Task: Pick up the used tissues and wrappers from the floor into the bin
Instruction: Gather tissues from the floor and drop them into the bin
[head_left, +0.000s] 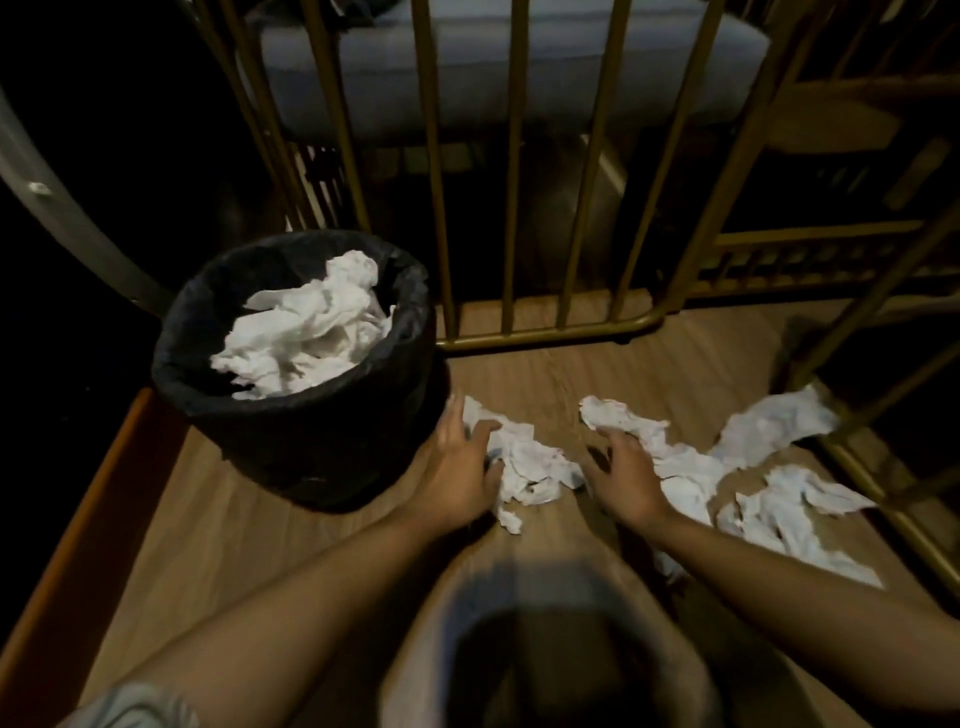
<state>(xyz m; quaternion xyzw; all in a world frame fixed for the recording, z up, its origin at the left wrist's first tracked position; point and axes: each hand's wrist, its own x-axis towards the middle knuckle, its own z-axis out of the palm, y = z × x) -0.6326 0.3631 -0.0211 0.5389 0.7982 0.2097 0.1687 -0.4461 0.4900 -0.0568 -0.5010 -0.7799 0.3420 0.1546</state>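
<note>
White tissue (530, 467) between both hands' fingers (605, 441)

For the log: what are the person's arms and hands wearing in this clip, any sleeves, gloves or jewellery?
Both forearms are bare down to the wrists. The left hand and right hand wear no gloves, and no rings, watch or bracelets are visible, though the light is dim. A bit of light grey fabric, probably a short sleeve, shows at the left upper arm at the bottom edge.

Dim room with a wood-plank floor (249, 519). At the far side stands a gold metal-barred frame (519, 208), a grey cushion (467, 67) behind its bars.
</note>
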